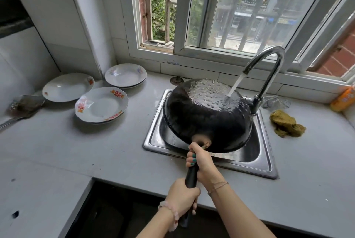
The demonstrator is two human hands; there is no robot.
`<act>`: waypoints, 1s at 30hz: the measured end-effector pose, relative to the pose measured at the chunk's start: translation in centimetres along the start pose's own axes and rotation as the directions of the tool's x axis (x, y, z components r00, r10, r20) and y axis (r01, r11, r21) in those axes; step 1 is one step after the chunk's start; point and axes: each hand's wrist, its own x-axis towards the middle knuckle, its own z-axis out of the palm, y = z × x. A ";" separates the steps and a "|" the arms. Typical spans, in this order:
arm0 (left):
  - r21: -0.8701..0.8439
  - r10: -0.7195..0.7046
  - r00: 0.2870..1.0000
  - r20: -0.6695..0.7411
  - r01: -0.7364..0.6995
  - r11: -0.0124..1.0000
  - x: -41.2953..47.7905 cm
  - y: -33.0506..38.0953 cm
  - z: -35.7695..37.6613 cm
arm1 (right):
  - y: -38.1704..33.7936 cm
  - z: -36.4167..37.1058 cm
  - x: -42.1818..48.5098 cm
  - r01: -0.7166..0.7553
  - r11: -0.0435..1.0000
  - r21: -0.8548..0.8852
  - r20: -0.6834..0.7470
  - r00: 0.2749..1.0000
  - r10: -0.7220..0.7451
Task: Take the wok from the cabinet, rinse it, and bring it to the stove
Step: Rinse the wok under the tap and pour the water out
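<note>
Nearest, the left hand (pixel 182 194), a pink bead bracelet at its wrist, wraps its fingers round the lower end of the black handle (pixel 192 175). Just beyond it the right hand (pixel 202 162) curls tightly round the same handle higher up, right where it meets the pan body. The 2 hands sit close together but apart, with a short stretch of bare handle between them.

The black wok (pixel 207 120) extends away from both hands, turned upside down and tilted over the steel sink (pixel 255 161), its rounded underside facing up. A stream of water (pixel 235 86) from the curved chrome faucet (pixel 269 68) strikes the far right of that underside, which is beaded with drops.

On the grey countertop (pixel 96 151), a yellow-green rag (pixel 286 124) lies right of the sink. White decorated plates (pixel 101 105) sit in 3 spots to the left, and behind is the window (pixel 230 7).
</note>
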 end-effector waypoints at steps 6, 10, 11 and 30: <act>0.147 0.018 0.992 -0.125 0.001 0.989 -0.8 0.6 -1.6 | 0.6 1.5 0.2 -0.095 0.985 0.143 0.142 0.987 0.075; 0.260 0.114 0.977 -0.183 -0.063 0.963 -1.5 1.3 -3.4 | 0.5 3.1 0.2 -0.181 0.957 0.225 0.297 0.949 0.109; 0.281 0.136 0.973 -0.188 -0.079 0.956 -1.7 1.5 -3.9 | 0.5 3.4 0.3 -0.202 0.947 0.251 0.332 0.937 0.111; 0.234 0.234 0.944 -0.232 -0.180 0.956 -3.2 4.5 -4.9 | -1.4 5.5 0.6 -0.457 0.807 0.375 0.599 0.783 0.165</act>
